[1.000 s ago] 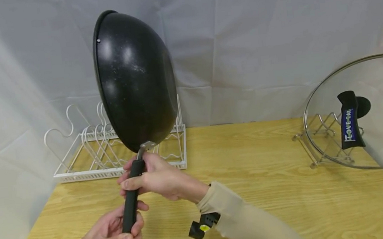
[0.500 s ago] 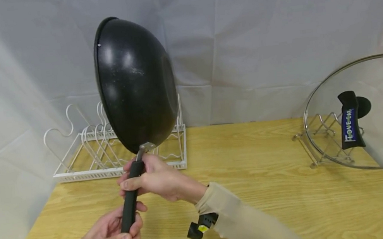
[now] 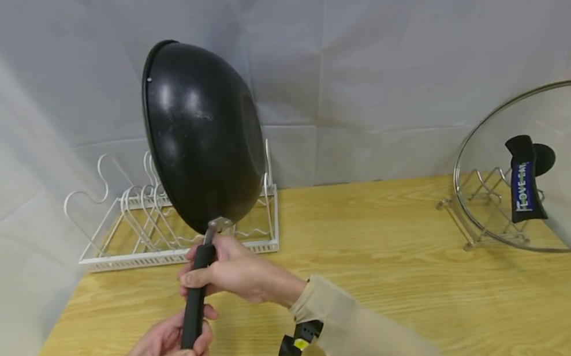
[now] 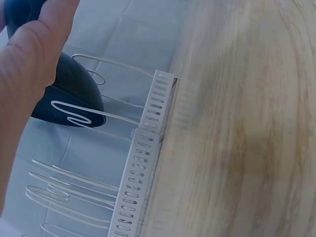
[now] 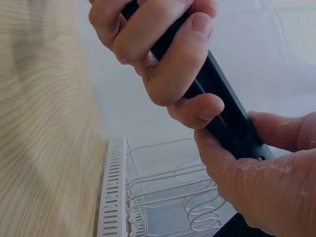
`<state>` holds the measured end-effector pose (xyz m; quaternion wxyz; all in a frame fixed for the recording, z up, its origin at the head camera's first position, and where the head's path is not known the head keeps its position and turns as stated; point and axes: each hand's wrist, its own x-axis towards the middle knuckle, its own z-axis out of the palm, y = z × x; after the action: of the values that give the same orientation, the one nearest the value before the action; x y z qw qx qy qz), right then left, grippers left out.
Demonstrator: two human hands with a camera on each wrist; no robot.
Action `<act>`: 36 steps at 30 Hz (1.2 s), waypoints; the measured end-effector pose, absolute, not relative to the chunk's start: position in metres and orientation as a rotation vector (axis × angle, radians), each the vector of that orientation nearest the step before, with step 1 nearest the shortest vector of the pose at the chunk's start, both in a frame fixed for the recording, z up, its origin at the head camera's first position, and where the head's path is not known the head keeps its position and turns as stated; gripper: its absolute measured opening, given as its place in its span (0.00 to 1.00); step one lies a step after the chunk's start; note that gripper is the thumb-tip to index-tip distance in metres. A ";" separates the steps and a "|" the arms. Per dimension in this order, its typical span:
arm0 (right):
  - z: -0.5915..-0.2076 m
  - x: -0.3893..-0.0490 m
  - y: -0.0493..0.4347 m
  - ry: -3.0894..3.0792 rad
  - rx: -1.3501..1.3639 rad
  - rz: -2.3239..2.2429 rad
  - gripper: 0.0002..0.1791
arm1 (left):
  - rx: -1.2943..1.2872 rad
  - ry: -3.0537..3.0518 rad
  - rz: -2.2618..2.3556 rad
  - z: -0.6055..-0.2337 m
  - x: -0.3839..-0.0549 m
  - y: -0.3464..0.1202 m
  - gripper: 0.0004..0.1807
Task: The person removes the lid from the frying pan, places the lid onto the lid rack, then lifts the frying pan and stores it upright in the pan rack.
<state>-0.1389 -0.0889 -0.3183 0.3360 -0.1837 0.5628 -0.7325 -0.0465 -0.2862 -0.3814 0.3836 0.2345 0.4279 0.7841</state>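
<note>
A black wok (image 3: pixel 202 129) is held up on its edge, its rounded outside turned to the right and its long black handle (image 3: pixel 193 318) slanting down toward me. Near the handle's lower end, my left hand (image 3: pixel 160 353) grips it with thumb and curled fingers. Higher up, close to the metal bracket, my right hand (image 3: pixel 238 270) pinches the handle between thumb and fingers. In the right wrist view both hands show on the handle (image 5: pixel 222 108). Behind the wok stands a white wire rack (image 3: pixel 116 259), partly hidden by it.
At the right, a glass lid (image 3: pixel 469 135) with a black knob stands upright in a small metal stand (image 3: pixel 465 228). Wood table (image 3: pixel 378 261) lies between the two racks. A grey sheet (image 3: pixel 384 75) hangs behind the table.
The wok's bowl has come down a little and its flat base shows slightly more. Both hands keep their grip on the handle, almost in the same place.
</note>
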 end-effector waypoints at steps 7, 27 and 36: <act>-0.321 -0.141 -0.090 1.465 -0.456 -1.914 0.15 | 0.564 1.121 1.995 -0.382 -0.047 -0.286 0.25; -0.329 -0.142 -0.088 1.442 -0.420 -1.882 0.16 | 0.513 1.007 2.053 -0.387 -0.043 -0.284 0.25; -0.335 -0.143 -0.089 1.412 -0.385 -1.882 0.15 | 0.456 1.027 2.045 -0.389 -0.042 -0.283 0.24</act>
<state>-0.1429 -0.0888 -0.3350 0.3696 -0.1501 0.5504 -0.7335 -0.0421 -0.2835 -0.3891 0.3932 0.1795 0.4046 0.8059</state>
